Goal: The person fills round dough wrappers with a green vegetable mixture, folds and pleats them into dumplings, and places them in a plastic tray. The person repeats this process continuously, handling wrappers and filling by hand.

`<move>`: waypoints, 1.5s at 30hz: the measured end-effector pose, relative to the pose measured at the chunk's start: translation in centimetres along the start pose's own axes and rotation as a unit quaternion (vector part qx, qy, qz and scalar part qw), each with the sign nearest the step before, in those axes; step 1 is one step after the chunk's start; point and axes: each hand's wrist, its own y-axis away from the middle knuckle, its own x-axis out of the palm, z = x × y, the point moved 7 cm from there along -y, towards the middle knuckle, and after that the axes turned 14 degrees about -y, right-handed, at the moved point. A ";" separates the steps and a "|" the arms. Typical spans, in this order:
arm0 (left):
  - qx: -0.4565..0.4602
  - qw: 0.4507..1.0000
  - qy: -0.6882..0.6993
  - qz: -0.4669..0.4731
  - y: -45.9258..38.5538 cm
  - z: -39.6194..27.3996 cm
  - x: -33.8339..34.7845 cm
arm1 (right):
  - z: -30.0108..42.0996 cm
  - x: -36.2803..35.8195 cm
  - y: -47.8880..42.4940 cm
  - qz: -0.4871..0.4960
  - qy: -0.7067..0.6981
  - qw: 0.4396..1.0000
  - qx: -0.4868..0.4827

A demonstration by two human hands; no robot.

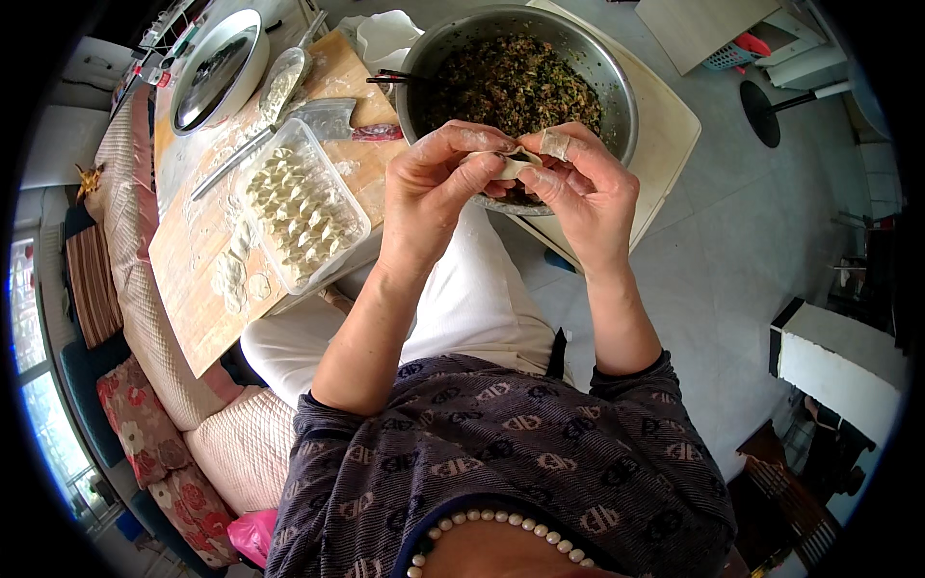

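Between both hands is a small dough wrapper (pixel 514 165) with dark filling showing at its partly open top. My left hand (pixel 448 170) pinches its left side; my right hand (pixel 582 170), with a strip of tape round one finger, pinches its right side. Both hands are floury and sit over the near rim of a large steel bowl (pixel 625 108) of chopped meat and green filling (pixel 517 87). A pair of dark chopsticks (pixel 394 76) leans on the bowl's left rim. To the left, a clear plastic container (pixel 354 209) holds rows of folded dumplings (pixel 296 209).
A floured wooden board (pixel 195 289) carries dough pieces (pixel 231 278) and a wrapper (pixel 260 286). Beyond the container lie a metal rod (pixel 231 165), a scoop of flour (pixel 284 83), a plastic bag (pixel 325 118) and a basin with a steel lid (pixel 217 76). A quilted sofa stands left.
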 end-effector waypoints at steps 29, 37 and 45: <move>-0.029 0.988 -0.146 0.040 0.2 -1.5 0.7 | 1.4 0.2 0.0 -0.040 0.122 0.987 -0.098; -0.035 0.981 -0.189 0.023 0.7 -2.5 0.4 | 0.9 0.9 0.0 -0.039 0.080 0.991 -0.102; -0.021 0.973 -0.231 0.002 1.5 -3.5 -0.8 | 1.7 3.1 -0.2 0.026 0.174 0.977 -0.119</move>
